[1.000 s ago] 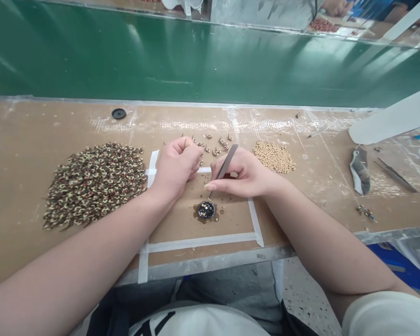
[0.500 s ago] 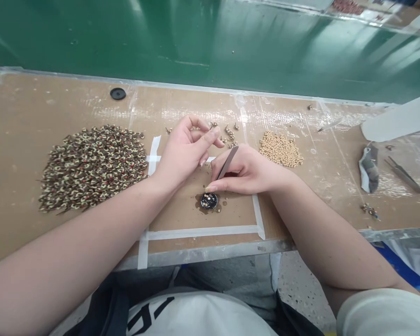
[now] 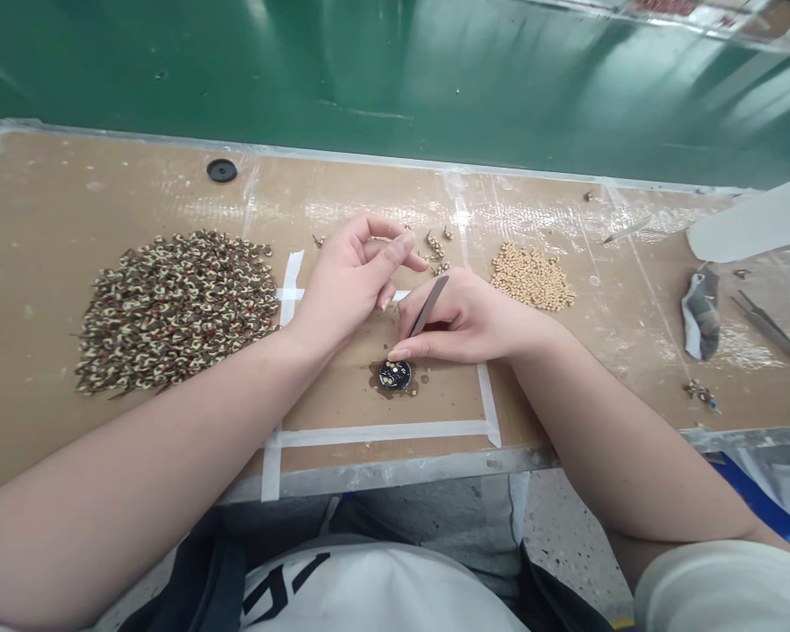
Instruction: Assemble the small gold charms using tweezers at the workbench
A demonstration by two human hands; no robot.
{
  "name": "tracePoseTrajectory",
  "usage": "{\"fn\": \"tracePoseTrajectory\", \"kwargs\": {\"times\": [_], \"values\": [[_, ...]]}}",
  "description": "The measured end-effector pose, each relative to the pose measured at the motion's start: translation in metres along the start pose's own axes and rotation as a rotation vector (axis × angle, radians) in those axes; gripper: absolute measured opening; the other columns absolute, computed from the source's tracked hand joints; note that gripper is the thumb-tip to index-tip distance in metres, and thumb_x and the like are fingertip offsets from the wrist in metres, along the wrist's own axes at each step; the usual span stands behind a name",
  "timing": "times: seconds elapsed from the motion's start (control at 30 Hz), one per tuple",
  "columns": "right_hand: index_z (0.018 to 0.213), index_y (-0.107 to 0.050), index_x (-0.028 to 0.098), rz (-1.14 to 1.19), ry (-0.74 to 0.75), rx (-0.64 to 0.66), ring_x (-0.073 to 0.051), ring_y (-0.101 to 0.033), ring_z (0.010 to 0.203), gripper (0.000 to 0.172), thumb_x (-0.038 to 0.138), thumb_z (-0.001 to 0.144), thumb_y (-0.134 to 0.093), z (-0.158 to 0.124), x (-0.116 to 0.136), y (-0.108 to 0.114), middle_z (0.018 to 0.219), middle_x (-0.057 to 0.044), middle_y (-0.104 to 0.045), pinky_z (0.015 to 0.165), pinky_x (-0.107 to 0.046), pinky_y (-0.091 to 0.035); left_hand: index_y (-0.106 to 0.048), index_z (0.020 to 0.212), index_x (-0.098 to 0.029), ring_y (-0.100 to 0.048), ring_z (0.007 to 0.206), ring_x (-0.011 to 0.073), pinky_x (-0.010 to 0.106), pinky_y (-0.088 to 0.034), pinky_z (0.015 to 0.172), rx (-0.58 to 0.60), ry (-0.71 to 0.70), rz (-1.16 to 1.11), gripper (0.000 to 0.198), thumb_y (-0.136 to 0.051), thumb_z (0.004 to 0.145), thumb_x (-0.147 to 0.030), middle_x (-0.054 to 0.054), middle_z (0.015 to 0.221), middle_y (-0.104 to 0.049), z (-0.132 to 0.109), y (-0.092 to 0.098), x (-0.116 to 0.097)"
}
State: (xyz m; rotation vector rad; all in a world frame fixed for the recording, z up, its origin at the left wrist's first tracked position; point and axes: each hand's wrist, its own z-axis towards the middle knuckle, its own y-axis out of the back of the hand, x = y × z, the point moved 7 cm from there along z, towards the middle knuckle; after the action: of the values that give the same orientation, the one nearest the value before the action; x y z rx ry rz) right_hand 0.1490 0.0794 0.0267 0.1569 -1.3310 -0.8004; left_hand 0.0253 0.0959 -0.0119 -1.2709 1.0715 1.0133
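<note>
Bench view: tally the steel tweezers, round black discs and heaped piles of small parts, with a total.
Steel tweezers: 2 (slim pair in right hand, pair lying far right)
Round black discs: 2 (disc near bench back, disc beside right hand)
Heaped piles: 2 (mottled brown-cream parts, beige beads)
Total: 6

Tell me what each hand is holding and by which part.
The right hand holds metal tweezers in its fingers, by the lower end. The left hand shows nothing in its curled fingers, though a tiny piece could be hidden.
</note>
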Motion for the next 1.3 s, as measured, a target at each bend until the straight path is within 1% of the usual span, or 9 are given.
{"fn": "tracePoseTrajectory", "kwargs": {"times": [0.17,0.23,0.37,0.5,0.6,0.73,0.93,1.13,1.3], "values": [[0.075,-0.076,0.018,0.024,0.007,-0.021,-0.012,-0.059,0.062,0.047,0.055,0.103,-0.076,0.001,0.001,0.001,0.066,-0.001,-0.069,0.068,-0.028,-0.049,-0.064,0.107,-0.022,-0.05,0.045,0.0051,0.023,-0.04,0.047,-0.004,0.037,0.024,0.023,-0.08,0.102,-0.038,0.004,0.097,-0.08,0.001,0.0,0.002],[0.074,-0.074,0.017,0.087,0.036,-0.088,-0.011,-0.058,0.061,0.044,0.05,0.102,-0.079,0.001,0.002,0.006,0.065,0.001,-0.067,0.068,-0.028,-0.05,-0.064,0.111,-0.023,-0.052,0.046,0.0053,0.022,-0.041,0.048,0.0,0.06,0.058,0.022,-0.079,0.102,-0.036,0.003,0.1,-0.08,0.0,0.0,0.003],[0.07,-0.069,0.019,0.303,0.055,-0.425,-0.008,-0.046,0.049,0.042,0.047,0.099,-0.084,-0.003,-0.005,0.031,0.056,0.006,-0.054,0.058,-0.026,-0.046,-0.063,0.112,-0.023,-0.051,0.047,0.0071,0.021,-0.038,0.045,0.019,0.095,0.083,0.021,-0.077,0.102,-0.036,0.001,0.089,-0.078,-0.001,-0.001,0.004],[0.064,-0.059,0.022,0.566,-0.064,-0.689,-0.006,-0.024,0.038,0.053,0.054,0.102,-0.076,-0.01,-0.025,0.05,0.047,0.01,-0.036,0.041,-0.026,-0.025,-0.063,0.108,-0.022,-0.052,0.047,0.0067,0.02,-0.038,0.044,0.027,0.118,0.046,0.021,-0.076,0.101,-0.036,0.005,0.097,-0.082,-0.002,-0.002,0.003],[0.058,-0.048,0.024,0.676,-0.14,-0.741,-0.006,-0.016,0.037,0.063,0.064,0.098,-0.076,-0.011,-0.036,0.055,0.047,0.011,-0.026,0.039,-0.027,-0.018,-0.068,0.103,-0.019,-0.053,0.05,0.0054,0.02,-0.04,0.045,0.024,0.117,0.052,0.018,-0.079,0.099,-0.034,0.008,0.108,-0.082,-0.003,-0.001,0.0],[0.057,-0.046,0.023,0.738,-0.156,-0.762,-0.005,-0.015,0.038,0.064,0.064,0.096,-0.077,-0.012,-0.041,0.057,0.048,0.011,-0.024,0.039,-0.028,-0.017,-0.081,0.101,-0.019,-0.049,0.053,0.0045,0.018,-0.039,0.046,-0.003,0.074,0.139,0.014,-0.085,0.094,-0.031,0.004,0.095,-0.08,-0.005,0.0,-0.006],[0.057,-0.045,0.024,0.738,-0.202,-0.802,-0.005,-0.016,0.037,0.065,0.066,0.092,-0.08,-0.014,-0.046,0.056,0.049,0.011,-0.026,0.039,-0.028,-0.015,-0.088,0.103,-0.023,-0.052,0.052,0.0076,0.018,-0.042,0.048,-0.004,0.087,0.117,0.016,-0.089,0.09,-0.033,-0.002,0.063,-0.066,-0.005,0.0,-0.006],[0.055,-0.045,0.023,0.541,-0.236,-0.939,-0.005,-0.022,0.039,0.067,0.065,0.091,-0.083,-0.022,-0.047,0.062,0.045,0.009,-0.032,0.043,-0.029,-0.016,-0.085,0.105,-0.022,-0.056,0.05,0.0043,0.021,-0.05,0.05,-0.003,0.116,0.05,0.024,-0.093,0.087,-0.036,0.007,0.109,-0.085,-0.006,-0.001,-0.005],[0.055,-0.048,0.023,0.313,-0.251,-1.063,-0.007,-0.029,0.044,0.065,0.062,0.093,-0.083,-0.032,-0.042,0.065,0.048,0.007,-0.038,0.046,-0.03,-0.021,-0.081,0.105,-0.021,-0.059,0.049,0.0056,0.02,-0.048,0.047,-0.01,0.141,0.063,0.027,-0.091,0.087,-0.039,0.009,0.111,-0.086,-0.007,0.0,-0.004]]}}
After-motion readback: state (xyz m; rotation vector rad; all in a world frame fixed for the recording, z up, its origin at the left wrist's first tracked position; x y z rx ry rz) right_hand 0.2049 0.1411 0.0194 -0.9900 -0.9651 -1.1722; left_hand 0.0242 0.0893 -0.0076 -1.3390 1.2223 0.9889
